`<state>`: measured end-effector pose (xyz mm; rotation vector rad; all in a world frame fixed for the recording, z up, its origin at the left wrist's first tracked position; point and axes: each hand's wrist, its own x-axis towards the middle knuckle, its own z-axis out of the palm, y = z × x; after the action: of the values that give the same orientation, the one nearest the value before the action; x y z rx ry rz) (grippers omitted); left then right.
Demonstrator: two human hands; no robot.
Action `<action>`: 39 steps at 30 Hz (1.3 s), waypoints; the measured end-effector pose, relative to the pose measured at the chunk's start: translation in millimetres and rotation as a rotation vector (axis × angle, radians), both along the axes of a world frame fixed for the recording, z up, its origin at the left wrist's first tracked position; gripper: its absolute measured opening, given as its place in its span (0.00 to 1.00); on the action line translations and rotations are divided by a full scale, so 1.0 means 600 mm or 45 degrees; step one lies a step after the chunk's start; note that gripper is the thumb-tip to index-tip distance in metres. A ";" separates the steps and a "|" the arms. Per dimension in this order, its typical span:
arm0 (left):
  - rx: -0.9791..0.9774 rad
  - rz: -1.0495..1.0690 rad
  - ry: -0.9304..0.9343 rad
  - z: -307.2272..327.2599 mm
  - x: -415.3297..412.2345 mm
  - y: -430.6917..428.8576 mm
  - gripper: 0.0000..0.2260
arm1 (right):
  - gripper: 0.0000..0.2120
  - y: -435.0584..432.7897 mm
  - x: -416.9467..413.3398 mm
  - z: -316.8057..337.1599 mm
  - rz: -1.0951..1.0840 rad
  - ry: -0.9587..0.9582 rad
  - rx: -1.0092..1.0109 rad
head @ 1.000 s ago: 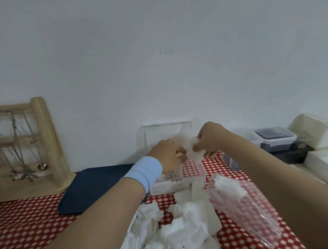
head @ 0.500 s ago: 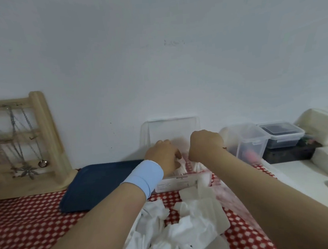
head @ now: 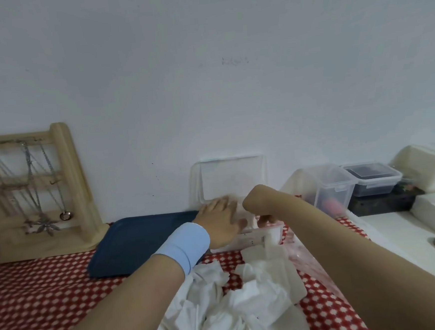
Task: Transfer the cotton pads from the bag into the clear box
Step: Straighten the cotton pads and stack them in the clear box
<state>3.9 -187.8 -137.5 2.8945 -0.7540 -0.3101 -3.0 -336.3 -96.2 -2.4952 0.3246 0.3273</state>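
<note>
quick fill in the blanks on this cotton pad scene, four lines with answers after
1. The left hand wears a light ___ wristband.
2. The lid of the clear box is ___, not closed.
3. Several necklaces hang on a ___ stand.
4. The dark tray lies to the ___ of the clear box.
Missing words: blue; open; wooden; left.
</note>
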 end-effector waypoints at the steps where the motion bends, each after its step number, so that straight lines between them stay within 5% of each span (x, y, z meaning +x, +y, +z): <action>1: -0.021 0.008 -0.003 0.003 -0.002 0.001 0.31 | 0.07 -0.001 0.003 -0.005 -0.006 -0.051 0.025; 9: -0.015 0.007 -0.014 0.030 -0.019 0.006 0.30 | 0.17 -0.004 -0.020 -0.006 0.088 -0.082 -0.098; 19: -0.476 0.064 0.019 0.100 -0.097 0.025 0.15 | 0.17 -0.038 -0.113 0.084 0.293 -0.372 -0.041; 22: -0.511 0.097 0.163 0.094 -0.129 0.036 0.10 | 0.13 -0.034 -0.162 0.094 0.577 -0.221 0.021; 27: -0.457 0.145 0.252 0.076 -0.177 0.063 0.12 | 0.29 -0.011 -0.197 0.074 0.830 0.084 -0.221; 33: -0.630 0.170 0.354 0.070 -0.204 0.084 0.18 | 0.06 -0.012 -0.183 0.037 0.753 -0.118 -0.170; 39: -0.408 0.053 0.378 0.048 -0.202 0.077 0.09 | 0.13 -0.009 -0.177 0.037 0.767 -0.005 -0.154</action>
<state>-117.2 -141.5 -108.7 2.4870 -0.6263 -0.5443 -109.5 -342.0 -74.0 -2.6652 -0.4363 0.5517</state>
